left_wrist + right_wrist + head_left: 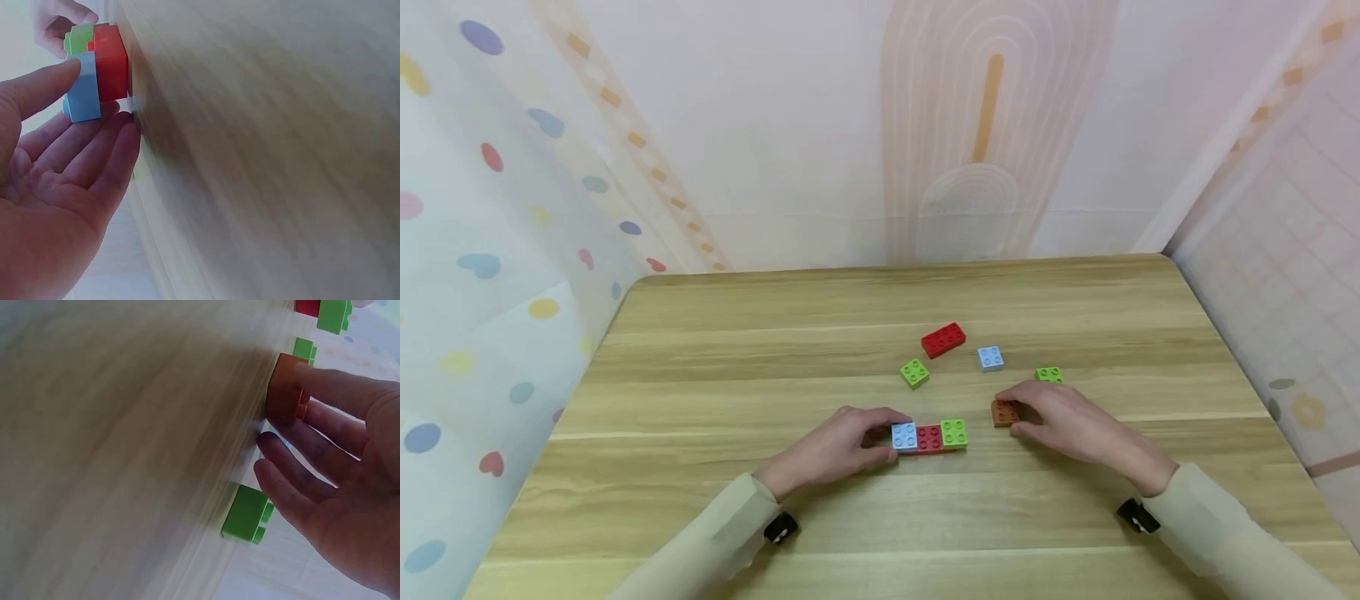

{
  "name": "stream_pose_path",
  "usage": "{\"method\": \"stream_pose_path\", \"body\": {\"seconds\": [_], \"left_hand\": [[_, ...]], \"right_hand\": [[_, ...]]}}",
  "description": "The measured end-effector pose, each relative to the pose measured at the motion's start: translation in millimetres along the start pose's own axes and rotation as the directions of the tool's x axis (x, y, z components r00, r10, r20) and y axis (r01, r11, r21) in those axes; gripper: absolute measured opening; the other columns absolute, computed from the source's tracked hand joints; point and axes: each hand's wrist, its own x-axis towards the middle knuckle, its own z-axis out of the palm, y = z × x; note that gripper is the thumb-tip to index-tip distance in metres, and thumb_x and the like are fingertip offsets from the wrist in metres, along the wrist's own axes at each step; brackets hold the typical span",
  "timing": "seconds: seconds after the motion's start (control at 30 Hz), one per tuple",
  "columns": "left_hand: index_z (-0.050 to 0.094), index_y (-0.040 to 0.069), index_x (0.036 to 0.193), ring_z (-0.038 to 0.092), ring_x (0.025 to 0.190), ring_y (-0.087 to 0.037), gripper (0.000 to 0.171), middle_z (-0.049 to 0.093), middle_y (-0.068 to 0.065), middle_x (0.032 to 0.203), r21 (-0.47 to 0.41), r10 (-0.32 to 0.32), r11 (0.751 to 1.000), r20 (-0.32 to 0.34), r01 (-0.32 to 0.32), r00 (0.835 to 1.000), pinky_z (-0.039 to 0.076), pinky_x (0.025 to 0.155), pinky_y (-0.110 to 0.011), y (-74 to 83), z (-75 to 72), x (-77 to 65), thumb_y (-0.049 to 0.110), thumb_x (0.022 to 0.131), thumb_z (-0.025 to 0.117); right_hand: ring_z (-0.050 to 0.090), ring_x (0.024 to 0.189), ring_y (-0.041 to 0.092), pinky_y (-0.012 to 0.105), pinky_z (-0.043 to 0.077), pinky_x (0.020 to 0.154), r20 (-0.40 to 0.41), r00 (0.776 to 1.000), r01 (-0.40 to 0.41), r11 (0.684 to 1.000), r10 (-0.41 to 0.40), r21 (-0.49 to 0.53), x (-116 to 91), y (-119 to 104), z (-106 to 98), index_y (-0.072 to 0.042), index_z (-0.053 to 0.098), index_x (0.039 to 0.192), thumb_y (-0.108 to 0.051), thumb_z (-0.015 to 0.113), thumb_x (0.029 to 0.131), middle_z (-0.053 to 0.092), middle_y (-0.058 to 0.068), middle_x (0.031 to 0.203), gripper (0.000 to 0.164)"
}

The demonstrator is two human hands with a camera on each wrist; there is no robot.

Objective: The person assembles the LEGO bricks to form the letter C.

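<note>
A red toy brick (928, 439) lies in front of me with a light blue brick (904, 437) on its left end and a green brick (954, 433) on its right end. My left hand (838, 446) pinches the blue end between thumb and fingers; the left wrist view shows the thumb on the blue brick (84, 87). To the right, my right hand (1067, 423) holds a brown brick (1004, 413) by its sides, thumb and index finger around it. In the right wrist view this brown brick (285, 390) sits close over the wooden table.
Beyond the hands lie a long red brick (943, 340), a loose green brick (914, 373) and a light blue brick (990, 358). Another green brick (1049, 375) lies just behind my right hand, partly covered by it. The wooden table (737, 358) meets patterned curtains at its back.
</note>
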Motion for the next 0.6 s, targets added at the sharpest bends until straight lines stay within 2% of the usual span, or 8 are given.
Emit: {"method": "stream_pose_path", "body": {"seconds": [0.3,0.6], "left_hand": [[0.063,0.006,0.139,0.067,0.112,-0.016,0.043,0.070,-0.008,0.128,0.002,0.038,0.999,-0.017,-0.038,0.999,0.057,0.096,-0.034,0.0,-0.2,6.8,0.015,0.098,0.073],[0.063,0.009,0.140,0.065,0.115,-0.013,0.044,0.069,-0.006,0.133,-0.016,0.027,1.000,-0.016,-0.027,1.000,0.055,0.100,-0.033,1.6,0.3,11.5,0.014,0.098,0.073]], "right_hand": [[0.067,0.112,0.026,0.052,0.056,0.096,-0.052,0.998,0.028,0.999,-0.029,-0.016,0,0,-3,-0.003,0.071,0.125,-0.007,0.076,0.093,0.072,0.005,0.117,0.033],[0.065,0.119,0.033,0.055,0.054,0.099,-0.099,0.994,0.052,0.999,-0.052,-0.002,-5,-6,-6,-0.003,0.068,0.131,-0.009,0.073,0.096,0.070,0.011,0.128,0.036]]}}
